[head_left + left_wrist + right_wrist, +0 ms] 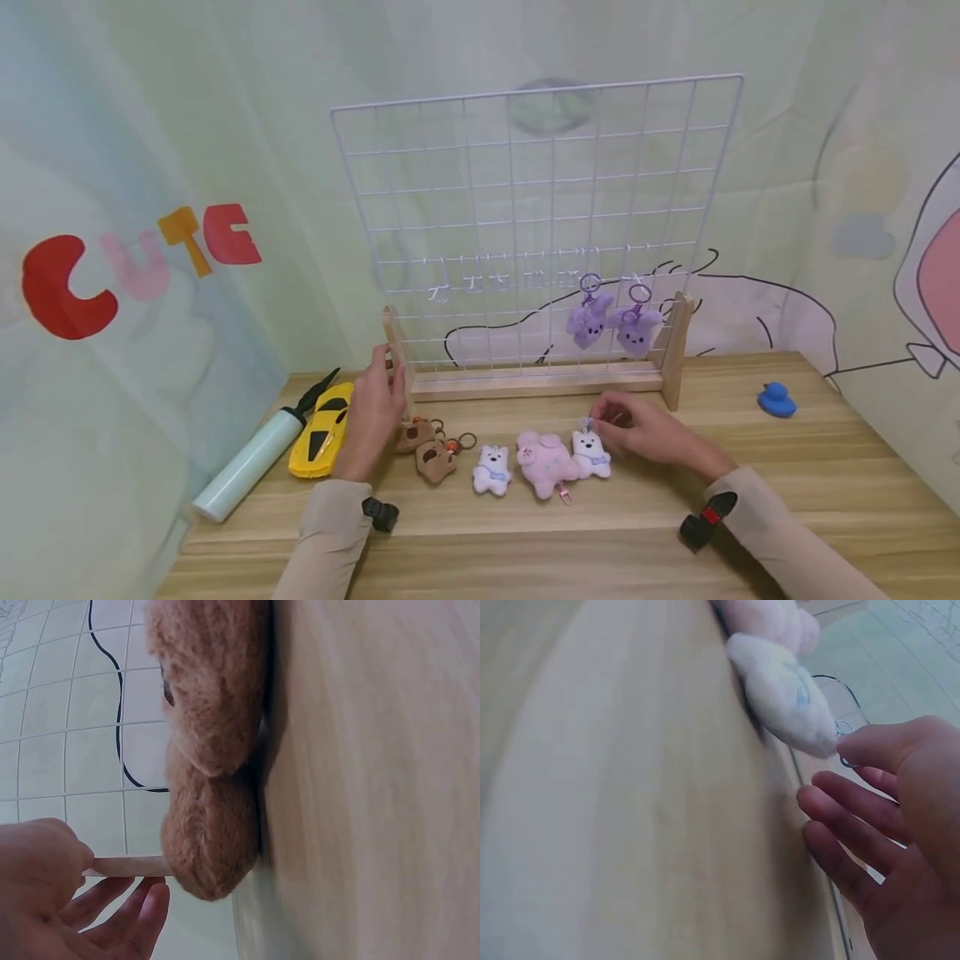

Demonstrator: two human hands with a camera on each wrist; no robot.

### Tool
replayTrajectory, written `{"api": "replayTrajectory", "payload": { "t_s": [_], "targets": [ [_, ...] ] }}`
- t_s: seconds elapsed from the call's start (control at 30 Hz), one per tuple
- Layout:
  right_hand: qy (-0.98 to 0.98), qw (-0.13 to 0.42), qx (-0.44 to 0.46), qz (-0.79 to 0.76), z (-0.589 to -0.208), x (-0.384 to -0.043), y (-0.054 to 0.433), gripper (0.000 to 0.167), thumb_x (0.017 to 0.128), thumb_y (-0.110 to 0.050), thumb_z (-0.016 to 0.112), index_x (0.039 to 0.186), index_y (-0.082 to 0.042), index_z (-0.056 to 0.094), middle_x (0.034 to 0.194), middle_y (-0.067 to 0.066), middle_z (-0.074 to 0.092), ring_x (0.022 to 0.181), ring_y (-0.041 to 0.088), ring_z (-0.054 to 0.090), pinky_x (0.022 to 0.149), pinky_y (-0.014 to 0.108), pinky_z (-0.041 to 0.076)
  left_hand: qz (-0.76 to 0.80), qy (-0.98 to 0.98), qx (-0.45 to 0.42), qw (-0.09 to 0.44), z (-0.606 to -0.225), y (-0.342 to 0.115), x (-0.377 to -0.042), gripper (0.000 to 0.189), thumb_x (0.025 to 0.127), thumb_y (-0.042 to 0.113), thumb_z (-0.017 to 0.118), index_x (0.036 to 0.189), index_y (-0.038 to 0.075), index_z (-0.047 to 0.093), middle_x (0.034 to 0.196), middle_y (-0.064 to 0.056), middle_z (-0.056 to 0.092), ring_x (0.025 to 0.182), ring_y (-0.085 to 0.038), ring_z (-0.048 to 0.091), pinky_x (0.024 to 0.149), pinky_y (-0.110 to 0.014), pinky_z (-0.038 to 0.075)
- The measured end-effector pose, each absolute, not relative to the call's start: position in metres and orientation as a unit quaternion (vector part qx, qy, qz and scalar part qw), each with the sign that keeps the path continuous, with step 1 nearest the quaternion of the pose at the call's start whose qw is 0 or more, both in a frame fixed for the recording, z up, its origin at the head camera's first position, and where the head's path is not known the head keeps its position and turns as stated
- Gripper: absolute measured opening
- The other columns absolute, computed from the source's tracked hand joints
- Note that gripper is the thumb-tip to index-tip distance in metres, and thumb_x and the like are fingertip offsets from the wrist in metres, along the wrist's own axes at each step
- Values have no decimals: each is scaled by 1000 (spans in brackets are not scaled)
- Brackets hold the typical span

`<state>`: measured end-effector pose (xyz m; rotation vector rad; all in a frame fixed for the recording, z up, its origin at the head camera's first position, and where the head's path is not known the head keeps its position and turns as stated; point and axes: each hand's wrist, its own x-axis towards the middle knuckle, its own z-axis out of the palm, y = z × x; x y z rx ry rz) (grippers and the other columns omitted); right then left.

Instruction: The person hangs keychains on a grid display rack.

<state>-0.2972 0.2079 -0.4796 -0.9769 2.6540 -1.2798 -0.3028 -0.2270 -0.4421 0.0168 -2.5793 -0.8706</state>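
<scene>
With thumb and finger my right hand (637,425) pinches the ring at the top of a white bear keychain (591,454), whose body leans against a pink plush keychain (543,462) on the table. In the right wrist view the white bear (787,694) tilts up off the wood. My left hand (377,400) grips the left wooden upright (131,866) of the wire grid rack (525,200). Near that hand lie brown plush keychains (435,461). Another white bear keychain (492,471) lies between them and the pink one. Two purple plush keychains (636,329) hang on the rack's right side.
Several white hooks (474,283) line the grid. At the left lie a yellow toy car (318,450) and a pale hand pump (251,462). A blue rubber duck (777,400) sits at the right. A printed curtain (225,100) surrounds the wooden table (570,550).
</scene>
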Motion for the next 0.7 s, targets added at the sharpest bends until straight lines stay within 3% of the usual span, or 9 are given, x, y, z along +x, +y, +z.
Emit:
{"api": "replayTrajectory", "payload": {
  "t_s": [0.17, 0.5, 0.7],
  "targets": [
    [848, 2, -300, -438, -471, -300, 211, 5, 101, -11, 76, 105, -13, 73, 101, 1, 77, 94, 12, 72, 86, 25, 62, -314, -926, 9, 208, -442, -226, -304, 43, 116, 22, 53, 153, 3, 43, 135, -30, 70, 109, -43, 77, 86, -56, 67],
    [815, -16, -293, -500, -451, -303, 214, 5, 100, 2, 71, 104, -2, 71, 101, 13, 80, 93, 11, 77, 85, 22, 63, -311, -928, 12, 204, -442, -226, -304, 44, 116, 22, 54, 154, 4, 43, 134, -29, 70, 102, -40, 77, 84, -54, 68],
    [824, -44, -273, -494, -434, -298, 208, 6, 102, -11, 75, 106, -7, 72, 103, 9, 79, 94, 14, 75, 83, 23, 63, -314, -929, 17, 197, -442, -226, -304, 45, 116, 22, 54, 155, 5, 41, 136, -29, 69, 103, -40, 77, 86, -53, 68]
  ]
}}
